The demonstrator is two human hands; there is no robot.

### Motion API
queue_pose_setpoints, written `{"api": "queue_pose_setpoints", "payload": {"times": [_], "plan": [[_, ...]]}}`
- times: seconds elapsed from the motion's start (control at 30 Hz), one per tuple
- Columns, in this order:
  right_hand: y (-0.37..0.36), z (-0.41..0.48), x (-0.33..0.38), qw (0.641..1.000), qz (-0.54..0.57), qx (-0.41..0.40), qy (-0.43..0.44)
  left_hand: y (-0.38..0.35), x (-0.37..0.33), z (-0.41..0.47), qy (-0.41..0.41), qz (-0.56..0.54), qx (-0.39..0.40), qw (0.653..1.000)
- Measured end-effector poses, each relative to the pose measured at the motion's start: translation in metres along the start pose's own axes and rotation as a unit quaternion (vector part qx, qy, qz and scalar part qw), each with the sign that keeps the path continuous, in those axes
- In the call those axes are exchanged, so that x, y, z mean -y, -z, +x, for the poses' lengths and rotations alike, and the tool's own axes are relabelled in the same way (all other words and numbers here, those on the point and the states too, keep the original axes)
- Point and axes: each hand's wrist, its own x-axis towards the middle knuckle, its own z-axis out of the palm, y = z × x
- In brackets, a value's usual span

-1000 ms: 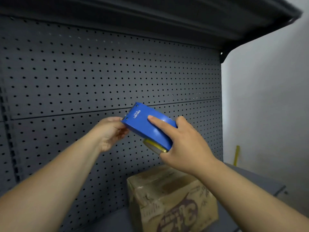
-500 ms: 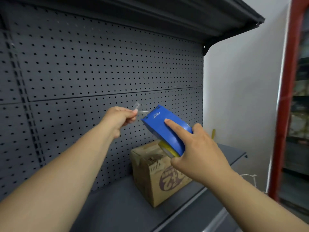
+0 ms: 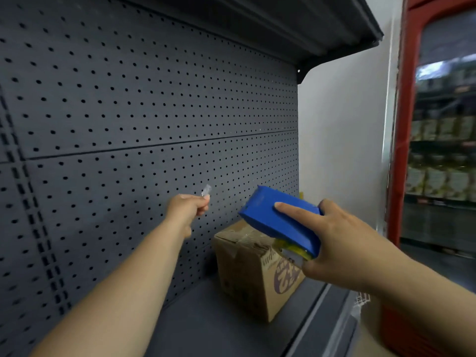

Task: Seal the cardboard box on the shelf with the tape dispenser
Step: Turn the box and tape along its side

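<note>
A brown cardboard box (image 3: 247,269) with a purple logo stands on the dark grey shelf (image 3: 206,328), against the pegboard back. My right hand (image 3: 342,243) holds a blue tape dispenser (image 3: 278,217) tilted just above the box's top, index finger stretched along its side. A yellow roll edge shows under the dispenser. My left hand (image 3: 189,208) is raised to the left of the dispenser and pinches the free end of clear tape (image 3: 206,189). The strip between hand and dispenser is hard to see.
A perforated grey back panel (image 3: 144,119) closes the shelf behind the box. An upper shelf (image 3: 309,27) overhangs. To the right are a white wall and a red-framed glass-door cooler (image 3: 438,150) holding stocked goods.
My left hand has drawn the tape end away to the left, widening the gap from the dispenser. The dispenser has come lower toward the box top. The view has swung right.
</note>
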Motion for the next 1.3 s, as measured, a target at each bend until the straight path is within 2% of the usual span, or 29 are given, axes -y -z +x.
{"api": "queue_pose_setpoints", "payload": {"times": [0.23,0.47,0.6,0.83,0.97,1.03,1.1,1.13,1.2,1.23,1.3], "plan": [[-0.03,0.015,0.032,0.994,-0.063,0.081,-0.028,-0.002,0.065,0.031,0.04,0.004,0.04,0.998],[-0.041,0.026,0.042,0.988,-0.079,0.125,-0.055,-0.02,0.096,0.049,0.047,-0.004,0.031,0.998],[-0.049,0.027,0.043,0.986,-0.086,0.124,-0.063,-0.025,0.107,0.056,0.049,0.003,0.021,0.999],[-0.054,0.025,0.04,0.987,-0.088,0.116,-0.066,-0.031,0.109,0.055,0.167,-0.107,0.021,0.98],[-0.055,0.024,0.038,0.989,-0.089,0.106,-0.059,-0.04,0.114,0.056,0.184,-0.107,-0.001,0.977],[-0.056,0.024,0.037,0.99,-0.085,0.099,-0.058,-0.038,0.115,0.053,0.138,-0.063,-0.03,0.988],[-0.057,0.023,0.035,0.991,-0.079,0.095,-0.058,-0.034,0.116,0.046,0.006,0.059,-0.064,0.996],[-0.058,0.023,0.035,0.991,-0.077,0.094,-0.059,-0.032,0.116,0.042,-0.089,0.125,-0.073,0.985],[-0.058,0.022,0.033,0.991,-0.072,0.095,-0.061,-0.03,0.119,0.037,-0.263,0.218,-0.05,0.938],[-0.057,0.022,0.031,0.991,-0.073,0.097,-0.062,-0.03,0.12,0.037,-0.31,0.241,-0.02,0.919],[-0.055,0.021,0.029,0.99,-0.075,0.104,-0.062,-0.03,0.12,0.036,-0.333,0.261,0.051,0.905]]}}
